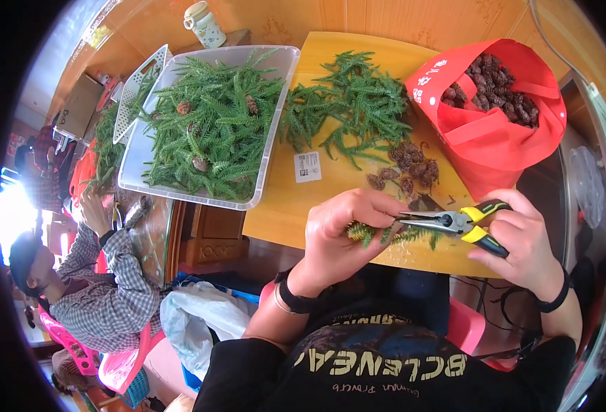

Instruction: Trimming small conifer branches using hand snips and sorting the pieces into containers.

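My left hand is closed around a green artificial pine sprig, its needles showing below the thumb and fingers. My right hand grips the yellow-and-black handles of a pair of pliers. The jaws point left and reach the left fingertips; what lies between them is too small to make out. Just beyond the pliers, several brown pine cones lie loose on the yellow table. Further back spreads a pile of green pine sprigs.
A clear plastic bin full of sprigs and a few cones stands at the left. On the right is a red bag holding pine cones. A white label lies mid-table. A person in a checked shirt works at far left.
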Demonstrator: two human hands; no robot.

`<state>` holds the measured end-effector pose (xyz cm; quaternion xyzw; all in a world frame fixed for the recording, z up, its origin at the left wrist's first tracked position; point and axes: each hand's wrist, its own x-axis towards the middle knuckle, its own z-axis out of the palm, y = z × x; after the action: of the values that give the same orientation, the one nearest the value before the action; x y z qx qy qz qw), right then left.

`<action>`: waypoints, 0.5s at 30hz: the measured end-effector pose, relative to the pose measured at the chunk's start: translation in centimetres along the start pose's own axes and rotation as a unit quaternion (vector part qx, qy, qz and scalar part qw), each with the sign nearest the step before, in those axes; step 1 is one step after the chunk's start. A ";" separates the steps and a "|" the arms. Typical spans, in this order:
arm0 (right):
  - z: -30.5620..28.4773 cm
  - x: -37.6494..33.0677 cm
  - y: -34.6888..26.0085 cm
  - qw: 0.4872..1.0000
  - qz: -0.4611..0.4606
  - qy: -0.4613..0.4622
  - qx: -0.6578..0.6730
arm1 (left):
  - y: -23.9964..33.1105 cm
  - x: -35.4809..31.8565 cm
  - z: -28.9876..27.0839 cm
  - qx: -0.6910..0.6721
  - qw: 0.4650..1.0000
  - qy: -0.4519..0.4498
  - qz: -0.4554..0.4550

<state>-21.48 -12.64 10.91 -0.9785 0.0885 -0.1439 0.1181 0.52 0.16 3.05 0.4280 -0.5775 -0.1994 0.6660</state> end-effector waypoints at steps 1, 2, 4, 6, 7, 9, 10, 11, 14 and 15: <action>0.0 -0.1 -0.1 1.000 0.002 0.005 -0.019 | 0.1 0.1 0.2 0.064 0.997 0.018 0.035; 0.1 -0.2 -0.2 1.000 0.002 0.005 -0.019 | 0.1 0.2 0.2 0.063 0.997 0.018 0.035; 0.3 -0.3 -0.3 0.999 0.018 0.020 -0.024 | 0.1 0.4 0.3 0.102 0.990 0.029 0.096; 0.4 -0.3 -0.4 0.999 0.023 0.024 -0.027 | 0.1 0.4 0.5 0.118 0.987 0.036 0.104; 0.4 -0.3 -0.6 0.999 0.028 0.030 -0.031 | 0.3 0.4 0.5 0.136 0.983 0.043 0.113; 0.3 -0.2 -1.1 0.998 0.027 0.037 -0.039 | 0.7 0.4 0.7 0.137 0.983 0.048 0.111; 0.4 -0.2 -1.1 0.998 0.027 0.042 -0.045 | 0.7 0.4 0.7 0.137 0.983 0.054 0.106; 0.4 -0.3 -1.1 0.998 0.027 0.042 -0.045 | 0.7 0.4 0.7 0.137 0.983 0.054 0.106; 0.7 -0.4 -1.0 0.997 0.026 0.047 -0.057 | 0.8 0.3 0.8 0.131 0.986 0.058 0.085; 0.9 -0.4 -1.0 0.997 0.027 0.050 -0.056 | 0.8 0.2 0.9 0.122 0.988 0.060 0.072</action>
<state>-21.50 -11.43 10.25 -0.9724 0.1285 -0.1842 0.0626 -0.43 0.09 3.78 0.4745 -0.5858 -0.0531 0.6549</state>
